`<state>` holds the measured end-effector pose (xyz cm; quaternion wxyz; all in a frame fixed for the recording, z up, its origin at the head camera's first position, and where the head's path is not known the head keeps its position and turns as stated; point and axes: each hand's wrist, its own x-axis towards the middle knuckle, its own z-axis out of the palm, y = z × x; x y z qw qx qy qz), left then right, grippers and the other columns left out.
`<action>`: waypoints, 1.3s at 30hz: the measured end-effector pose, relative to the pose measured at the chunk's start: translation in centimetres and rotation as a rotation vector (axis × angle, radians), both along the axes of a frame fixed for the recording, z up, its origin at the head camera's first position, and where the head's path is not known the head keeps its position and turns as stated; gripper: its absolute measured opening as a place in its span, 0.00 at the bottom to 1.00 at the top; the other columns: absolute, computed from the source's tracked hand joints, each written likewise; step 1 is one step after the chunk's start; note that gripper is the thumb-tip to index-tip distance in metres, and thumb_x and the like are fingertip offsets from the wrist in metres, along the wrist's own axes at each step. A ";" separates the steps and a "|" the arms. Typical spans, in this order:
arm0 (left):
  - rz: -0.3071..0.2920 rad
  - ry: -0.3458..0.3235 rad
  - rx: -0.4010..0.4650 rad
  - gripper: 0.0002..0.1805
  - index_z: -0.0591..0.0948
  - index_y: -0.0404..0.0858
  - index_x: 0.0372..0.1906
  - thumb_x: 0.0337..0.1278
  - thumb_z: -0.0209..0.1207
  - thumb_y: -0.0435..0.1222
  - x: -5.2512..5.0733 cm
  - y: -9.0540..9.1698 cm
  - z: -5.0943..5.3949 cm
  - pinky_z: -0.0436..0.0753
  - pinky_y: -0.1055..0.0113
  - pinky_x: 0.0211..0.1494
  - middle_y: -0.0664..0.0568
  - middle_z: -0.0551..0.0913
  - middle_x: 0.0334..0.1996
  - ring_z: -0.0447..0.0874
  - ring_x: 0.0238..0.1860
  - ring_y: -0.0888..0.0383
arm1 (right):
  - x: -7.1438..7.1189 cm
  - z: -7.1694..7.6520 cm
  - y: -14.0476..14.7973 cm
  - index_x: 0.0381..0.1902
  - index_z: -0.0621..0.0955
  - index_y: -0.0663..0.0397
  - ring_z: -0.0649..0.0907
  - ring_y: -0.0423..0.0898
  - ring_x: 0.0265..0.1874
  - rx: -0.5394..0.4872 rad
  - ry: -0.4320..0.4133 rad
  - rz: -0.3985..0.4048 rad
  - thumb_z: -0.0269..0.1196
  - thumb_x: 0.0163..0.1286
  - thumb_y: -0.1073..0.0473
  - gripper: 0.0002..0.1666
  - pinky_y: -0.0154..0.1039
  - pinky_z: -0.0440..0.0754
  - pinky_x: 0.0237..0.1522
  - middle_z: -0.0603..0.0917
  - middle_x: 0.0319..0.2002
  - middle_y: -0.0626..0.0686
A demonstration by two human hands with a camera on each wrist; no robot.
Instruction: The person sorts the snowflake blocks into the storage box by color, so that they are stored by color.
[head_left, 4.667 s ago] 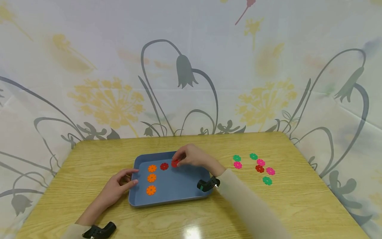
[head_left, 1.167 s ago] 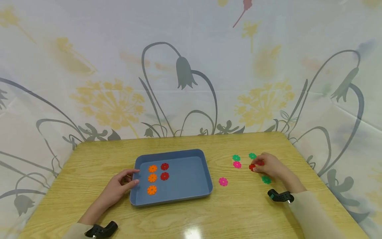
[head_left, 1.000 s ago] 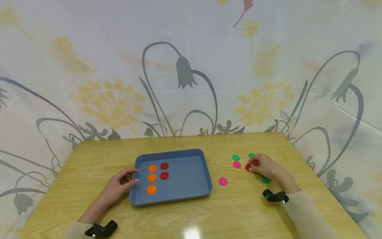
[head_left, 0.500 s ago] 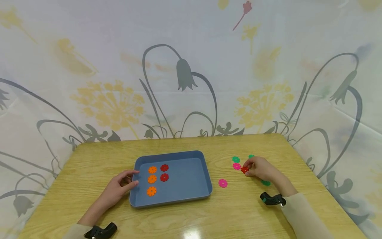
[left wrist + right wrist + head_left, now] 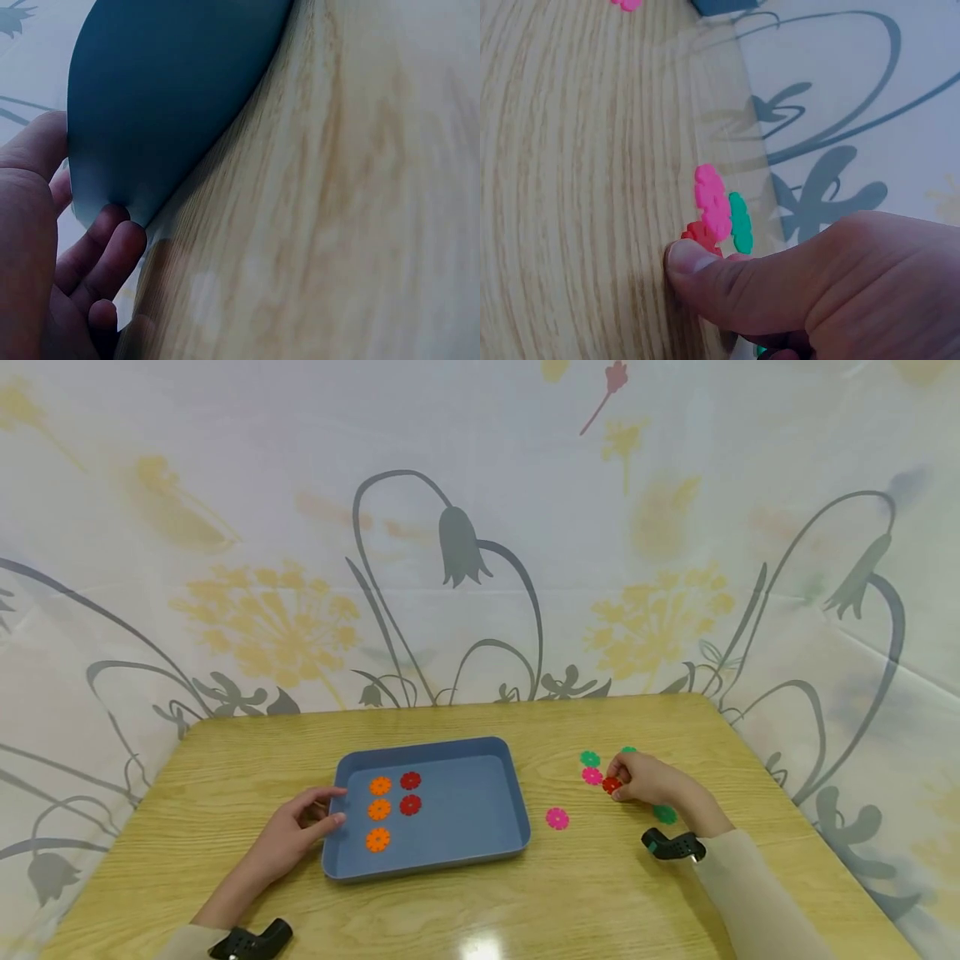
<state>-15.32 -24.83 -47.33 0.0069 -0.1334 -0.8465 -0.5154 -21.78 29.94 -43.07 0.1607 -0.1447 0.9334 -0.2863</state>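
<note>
Red flower disc (image 5: 611, 785) is in the right hand (image 5: 652, 778), pinched thumb against fingers, over the table right of the tray. Can't tell whether it touches the wood. Nearest neighbour is a pink disc (image 5: 592, 776), just beside it on the left; contact between the two unclear. Green disc (image 5: 590, 759) sits right behind that pink one. Second green disc (image 5: 628, 749) is partly hidden behind the right hand, third green disc (image 5: 664, 814) partly covered by the wrist. Another pink disc (image 5: 557, 818) lies nearer the tray, off its right side.

Blue tray (image 5: 465, 852): left hand (image 5: 296, 831) has hold of its left rim, thumb over the edge, other fingertips against the outer wall. Hands well apart. Inside, left part: column of three orange discs (image 5: 378, 809), then two dark red discs (image 5: 410, 804) alongside the upper two.

All on a wood-grain table (image 5: 465, 914). Black wrist cameras (image 5: 671, 845) on both arms, light sleeves (image 5: 757, 893). Floral cloth (image 5: 525, 485) behind.
</note>
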 end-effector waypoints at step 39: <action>0.000 -0.014 0.008 0.20 0.79 0.36 0.61 0.66 0.63 0.35 0.1 0.0 0.1 0.77 0.67 0.39 0.48 0.79 0.43 0.75 0.37 0.59 | 0.5 -1.0 1.3 0.49 0.83 0.59 0.79 0.49 0.37 -0.223 0.098 -0.035 0.65 0.65 0.71 0.14 0.41 0.79 0.37 0.81 0.41 0.54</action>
